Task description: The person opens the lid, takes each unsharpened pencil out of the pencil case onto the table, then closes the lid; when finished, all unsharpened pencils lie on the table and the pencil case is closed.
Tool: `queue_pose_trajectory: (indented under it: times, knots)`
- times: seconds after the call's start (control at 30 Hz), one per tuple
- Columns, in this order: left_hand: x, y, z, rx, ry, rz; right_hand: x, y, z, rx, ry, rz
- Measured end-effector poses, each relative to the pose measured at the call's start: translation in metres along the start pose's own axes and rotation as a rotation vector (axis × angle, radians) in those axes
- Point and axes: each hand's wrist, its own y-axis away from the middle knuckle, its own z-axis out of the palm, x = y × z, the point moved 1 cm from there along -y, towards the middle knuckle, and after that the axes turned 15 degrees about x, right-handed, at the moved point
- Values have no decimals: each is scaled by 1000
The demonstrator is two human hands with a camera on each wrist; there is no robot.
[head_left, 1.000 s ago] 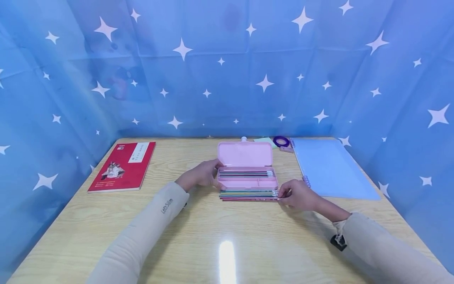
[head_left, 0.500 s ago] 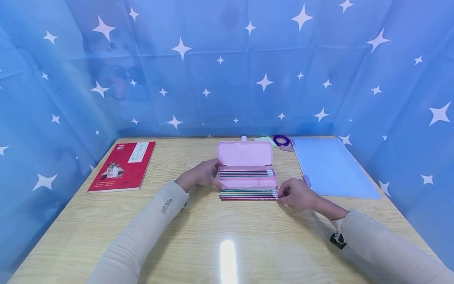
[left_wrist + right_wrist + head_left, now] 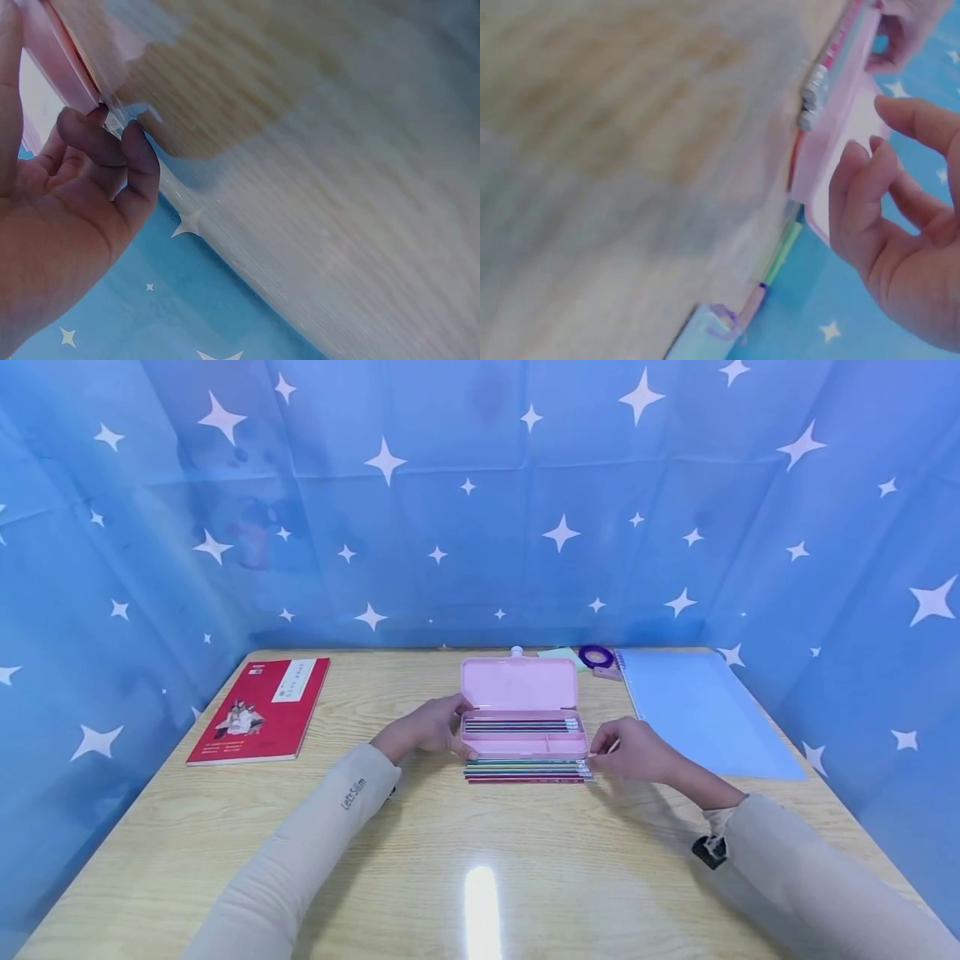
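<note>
A pink pencil case [image 3: 522,745] lies open mid-table with its lid [image 3: 519,684] raised and several pencils [image 3: 520,725] inside. More pencils [image 3: 525,770] lie in a row on the table just in front of it. My left hand [image 3: 431,727] grips the case's left end; in the left wrist view its fingertips [image 3: 105,127] curl onto the pink edge [image 3: 60,52]. My right hand [image 3: 628,750] hovers at the case's right end. In the right wrist view its fingers [image 3: 877,150] are loosely curved beside the case [image 3: 840,127] and the pencil ends [image 3: 815,88], holding nothing.
A red book [image 3: 258,710] lies at the left of the wooden table [image 3: 480,860]. A blue spiral notebook [image 3: 701,714] lies at the right. A purple tape roll [image 3: 596,657] and a green note [image 3: 561,655] sit behind the case. Blue star-printed walls close in three sides.
My right hand has lifted from the eraser ends of the loose pencils to the case's right end. My left hand and the case have stayed put.
</note>
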Motion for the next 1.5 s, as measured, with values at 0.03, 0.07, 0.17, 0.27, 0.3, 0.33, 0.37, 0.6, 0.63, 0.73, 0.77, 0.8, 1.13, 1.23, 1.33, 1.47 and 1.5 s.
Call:
queue_pose_trajectory:
  times: [0.03,0.07,0.17,0.27,0.3,0.33,0.37,0.6,0.63,0.73,0.77,0.8,1.13,1.23,1.33,1.47,1.5]
  knots:
    - [0,0,0,-1,0,-1,-1,-3,-1,6,0,-7]
    - [0,0,0,-2,0,1,-1,-6,-1,12,7,-12]
    - [0,-1,0,-6,-1,12,-1,-15,2,23,23,-17]
    - [0,-1,0,-5,1,6,1,-25,7,26,29,-26]
    - [0,0,0,-4,2,-1,1,-28,9,28,29,-27]
    - [0,0,0,-3,3,-5,2,-31,10,29,31,-27]
    - [0,0,0,-2,5,-13,2,-34,12,31,31,-24]
    - [0,1,-1,5,6,-9,9,-52,19,45,58,-23]
    - [0,1,0,7,0,-5,11,-53,21,34,56,-17]
    - [0,1,0,4,-6,3,14,-57,24,-5,66,20]
    - [0,1,0,4,-8,5,15,-58,24,-19,71,29]
    - [0,1,0,2,-7,7,15,-58,25,-31,79,39]
    - [1,1,-3,6,0,9,16,-68,25,-96,147,-48]
    - [2,2,-3,0,-7,2,16,-68,26,-112,161,-61]
    - [3,2,-3,-2,-13,-5,16,-68,27,-114,167,-66]
    - [3,2,-3,3,-11,-4,16,-67,28,-106,156,-63]
    - [3,3,-3,1,-5,-3,16,-67,29,-101,155,-60]
